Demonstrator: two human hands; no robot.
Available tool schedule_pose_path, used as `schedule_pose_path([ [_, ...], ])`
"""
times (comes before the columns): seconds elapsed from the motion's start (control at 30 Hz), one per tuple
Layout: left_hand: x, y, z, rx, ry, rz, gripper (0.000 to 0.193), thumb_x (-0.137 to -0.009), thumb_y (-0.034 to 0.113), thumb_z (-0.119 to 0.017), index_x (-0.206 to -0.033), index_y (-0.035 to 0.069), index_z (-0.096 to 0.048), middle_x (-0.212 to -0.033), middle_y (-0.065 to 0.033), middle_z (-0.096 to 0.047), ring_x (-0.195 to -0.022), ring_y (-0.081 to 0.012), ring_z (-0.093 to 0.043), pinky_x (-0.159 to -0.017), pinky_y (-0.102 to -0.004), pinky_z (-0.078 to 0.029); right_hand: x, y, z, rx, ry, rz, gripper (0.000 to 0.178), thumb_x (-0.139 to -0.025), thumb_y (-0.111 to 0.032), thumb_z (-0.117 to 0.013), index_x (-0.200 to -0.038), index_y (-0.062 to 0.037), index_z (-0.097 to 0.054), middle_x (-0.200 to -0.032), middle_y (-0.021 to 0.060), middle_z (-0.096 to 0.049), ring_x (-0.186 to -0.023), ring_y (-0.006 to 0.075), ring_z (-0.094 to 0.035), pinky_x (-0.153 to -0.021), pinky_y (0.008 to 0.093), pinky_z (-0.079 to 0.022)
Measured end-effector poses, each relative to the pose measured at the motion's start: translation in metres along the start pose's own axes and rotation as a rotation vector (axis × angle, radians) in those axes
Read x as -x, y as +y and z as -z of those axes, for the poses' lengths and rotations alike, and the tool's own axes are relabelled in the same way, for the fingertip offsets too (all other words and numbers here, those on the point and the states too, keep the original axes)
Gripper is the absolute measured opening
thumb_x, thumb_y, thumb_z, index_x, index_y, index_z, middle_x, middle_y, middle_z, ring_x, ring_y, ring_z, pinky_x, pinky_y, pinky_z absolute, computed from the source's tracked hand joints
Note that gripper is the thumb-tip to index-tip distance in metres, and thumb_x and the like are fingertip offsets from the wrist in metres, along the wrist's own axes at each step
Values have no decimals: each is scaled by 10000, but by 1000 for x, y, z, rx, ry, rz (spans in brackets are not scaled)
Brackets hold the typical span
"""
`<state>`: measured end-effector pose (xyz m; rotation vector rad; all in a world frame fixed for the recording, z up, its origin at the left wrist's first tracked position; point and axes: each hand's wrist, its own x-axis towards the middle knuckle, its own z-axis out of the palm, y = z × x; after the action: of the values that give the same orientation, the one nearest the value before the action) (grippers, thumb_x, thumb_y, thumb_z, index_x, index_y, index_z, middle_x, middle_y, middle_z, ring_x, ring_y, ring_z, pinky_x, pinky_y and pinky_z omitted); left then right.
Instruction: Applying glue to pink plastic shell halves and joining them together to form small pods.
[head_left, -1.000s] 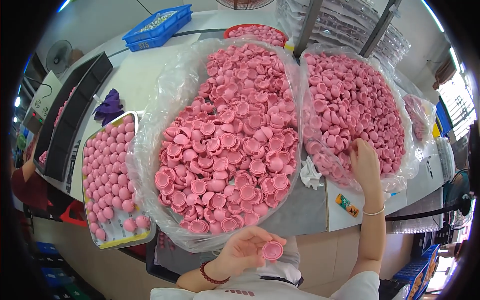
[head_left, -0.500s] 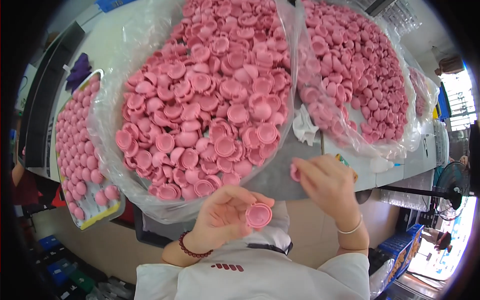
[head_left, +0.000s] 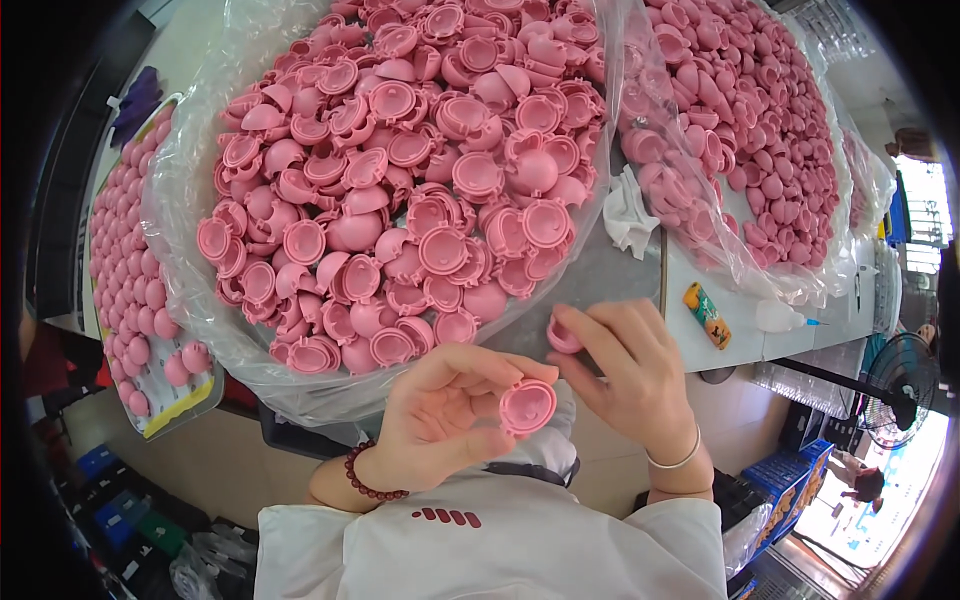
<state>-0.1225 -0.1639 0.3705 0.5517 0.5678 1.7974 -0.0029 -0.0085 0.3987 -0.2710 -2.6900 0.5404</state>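
Between the thumb and fingers of my left hand (head_left: 440, 405) is a pink half shell (head_left: 528, 406), its hollow side facing up. My right hand (head_left: 630, 370) pinches a second pink half shell (head_left: 564, 335) by its edge, just right of and beyond the first. The two shells are apart. In front of both hands lies a large heap of pink half shells (head_left: 440, 250) in a clear plastic bag (head_left: 185, 290), many with small tabs on their rims.
A second bag of pink half shells (head_left: 770, 180) lies at the right. Closed pink balls (head_left: 130, 260) fill a tray (head_left: 180, 410) on the left. Near the right edge are a white tissue (head_left: 630, 213), a small printed packet (head_left: 708, 315), a dropper bottle (head_left: 778, 317) and a fan (head_left: 890, 395).
My right hand has moved left with its half shell, closer to my left hand. The half shell in my left hand is slightly higher and tilted. The view has shifted a little.
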Motion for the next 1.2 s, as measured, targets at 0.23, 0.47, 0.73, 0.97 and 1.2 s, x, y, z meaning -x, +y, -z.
schedule_pose_path([
  [0.23, -1, 2, -1, -33, 60, 0, 366, -717, -20, -609, -1022, 10, -408, -1113, -231, -465, -961, -222, -514, -798, -311, -439, 2, 3, 5, -347, -27, -387, 236, -574, -6, -653, -803, -28, -604, -617, 49, -494, -580, 205, -484, -518, 267, -393],
  [0.47, -2, 3, -2, -71, 93, 16, 376, -698, 2, -636, -993, 24, -403, -1091, -253, -469, -845, -204, -570, -683, -285, -505, -9, 12, 21, 118, -16, -142, 264, -566, -28, -638, -825, -18, -591, -700, 68, -531, -634, 236, -508, -555, 286, -401],
  [0.73, 2, 0, -2, -411, 117, -142, 448, -693, -64, -615, -1084, -36, -398, -1101, -262, -466, -991, -262, -523, -784, -313, -470, -15, 14, 12, -105, -3, 40, 357, -536, 3, -680, -878, -22, -582, -805, 53, -586, -697, 217, -547, -621, 293, -441],
  [0.97, -2, 1, -4, -793, 94, -248, 384, -655, -89, -645, -1009, -57, -500, -1060, -259, -514, -917, -221, -563, -769, -289, -461, -4, -10, -8, -415, 194, 120, 335, -512, -75, -738, -808, -16, -592, -802, 103, -601, -669, 219, -557, -568, 267, -444],
  [1.2, -9, 0, -6, -1018, 95, -350, 373, -612, -32, -702, -959, -39, -565, -1015, -211, -565, -781, -176, -592, -675, -249, -468, 5, -6, -7, -304, 208, 149, 379, -520, -71, -737, -869, -16, -598, -802, 61, -591, -628, 167, -543, -539, 252, -445],
])
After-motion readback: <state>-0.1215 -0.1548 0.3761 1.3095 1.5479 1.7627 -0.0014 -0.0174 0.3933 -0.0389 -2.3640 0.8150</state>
